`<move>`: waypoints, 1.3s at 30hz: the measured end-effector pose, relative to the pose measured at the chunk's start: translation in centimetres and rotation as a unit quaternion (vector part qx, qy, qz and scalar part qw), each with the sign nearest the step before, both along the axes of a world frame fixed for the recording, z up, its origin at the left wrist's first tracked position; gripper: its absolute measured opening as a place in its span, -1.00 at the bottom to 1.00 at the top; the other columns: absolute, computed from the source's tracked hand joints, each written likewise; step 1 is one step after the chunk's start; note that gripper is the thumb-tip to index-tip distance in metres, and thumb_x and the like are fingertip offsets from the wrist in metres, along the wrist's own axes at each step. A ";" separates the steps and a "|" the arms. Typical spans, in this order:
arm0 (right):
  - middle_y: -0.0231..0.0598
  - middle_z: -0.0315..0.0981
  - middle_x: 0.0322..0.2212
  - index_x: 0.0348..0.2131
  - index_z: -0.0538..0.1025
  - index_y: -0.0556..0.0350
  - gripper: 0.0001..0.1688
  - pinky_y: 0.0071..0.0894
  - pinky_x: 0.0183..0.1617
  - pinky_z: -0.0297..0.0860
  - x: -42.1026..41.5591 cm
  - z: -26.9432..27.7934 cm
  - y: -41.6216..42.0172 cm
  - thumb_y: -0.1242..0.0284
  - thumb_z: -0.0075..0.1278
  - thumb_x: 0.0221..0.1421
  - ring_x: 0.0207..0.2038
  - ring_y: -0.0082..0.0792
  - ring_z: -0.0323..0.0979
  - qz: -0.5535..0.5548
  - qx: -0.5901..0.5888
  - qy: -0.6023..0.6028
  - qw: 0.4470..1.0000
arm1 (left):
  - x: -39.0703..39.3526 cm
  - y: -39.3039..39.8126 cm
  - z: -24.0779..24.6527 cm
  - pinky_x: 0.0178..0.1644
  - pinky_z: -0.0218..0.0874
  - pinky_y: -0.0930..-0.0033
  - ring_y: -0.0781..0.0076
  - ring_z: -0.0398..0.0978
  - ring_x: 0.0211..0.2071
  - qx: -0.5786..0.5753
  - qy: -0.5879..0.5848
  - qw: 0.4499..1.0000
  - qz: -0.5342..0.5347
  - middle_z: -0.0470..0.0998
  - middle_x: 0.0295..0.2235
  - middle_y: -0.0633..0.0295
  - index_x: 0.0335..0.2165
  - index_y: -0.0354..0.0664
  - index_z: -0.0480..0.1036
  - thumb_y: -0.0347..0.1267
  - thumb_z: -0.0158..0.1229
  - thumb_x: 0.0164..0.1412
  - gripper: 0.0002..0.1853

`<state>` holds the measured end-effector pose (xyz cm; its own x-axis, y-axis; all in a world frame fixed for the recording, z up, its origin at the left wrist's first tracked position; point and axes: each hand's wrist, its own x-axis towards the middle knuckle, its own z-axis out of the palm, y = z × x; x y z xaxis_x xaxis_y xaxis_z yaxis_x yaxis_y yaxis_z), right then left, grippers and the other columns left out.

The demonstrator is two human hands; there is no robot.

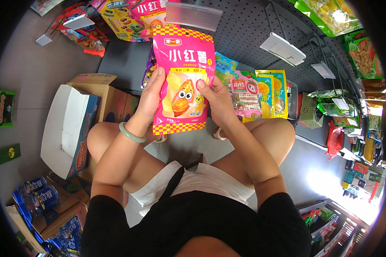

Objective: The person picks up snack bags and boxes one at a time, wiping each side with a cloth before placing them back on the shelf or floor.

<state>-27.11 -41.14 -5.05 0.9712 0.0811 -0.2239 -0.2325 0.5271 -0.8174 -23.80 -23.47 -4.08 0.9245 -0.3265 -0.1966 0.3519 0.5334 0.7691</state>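
A pink snack bag (183, 77) with yellow-and-red checked ends is held upright in front of me, its printed face towards me. The print shows a cartoon sweet potato with eyes. My left hand (151, 93) grips the bag's left edge, thumb on the front. On the right edge my right hand (219, 102) pinches it, thumb across the front and fingers behind. Just right of that hand lie a pink bag of wrapped sweets (247, 93), yellow mango snack bags (271, 93) and a blue-green bag (225, 66). Part of a purple bag (149, 69) shows behind the held bag.
Ahead stands a dark perforated shelf back (241, 35) with metal hooks and a label holder (283, 49). Cardboard boxes (107, 99) and an open white-lined carton (67, 128) are at my left. Blue-labelled bottles (43, 196) stand lower left. A green basket (310, 110) sits at right.
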 end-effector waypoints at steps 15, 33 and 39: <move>0.07 -0.14 0.27 0.22 0.09 0.22 -0.26 -0.10 0.29 0.01 -3.9 2.4 2.4 0.30 -0.07 0.16 0.27 -0.12 0.02 0.198 -0.467 -0.416 0.755 | -1.3 -0.5 -1.0 0.18 0.14 0.14 0.15 0.34 0.07 -0.195 0.121 0.972 -0.058 0.34 0.07 0.02 0.15 -0.23 0.16 0.04 -0.19 0.31 -0.34; -0.36 0.31 0.08 0.13 0.33 -0.03 -0.31 -0.20 0.16 0.17 -2.8 6.5 -0.1 0.41 0.02 -0.06 -0.16 -0.42 0.41 0.099 -0.686 -0.538 0.480 | -2.4 -0.6 0.3 0.14 0.21 0.13 0.19 0.32 0.09 -0.295 0.143 0.916 -0.230 0.29 0.10 0.06 0.18 -0.12 0.10 0.27 -0.36 0.20 -0.16; -0.31 0.29 0.10 0.18 0.24 -0.01 -0.27 0.01 0.22 0.07 -2.1 7.2 -0.7 0.37 0.02 0.00 -0.03 -0.28 0.40 0.063 -0.689 -0.453 0.562 | -4.0 0.0 0.5 0.20 0.11 0.05 0.08 0.26 0.14 -0.166 0.127 0.945 -0.253 0.25 0.14 -0.01 0.21 -0.13 0.05 0.19 -0.06 0.11 -0.13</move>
<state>-29.21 -41.80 2.17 0.7436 0.5172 0.4237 0.6432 -0.7264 -0.2421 -27.80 -23.46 -3.54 0.5705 -0.7963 -0.2008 0.7771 0.4444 0.4456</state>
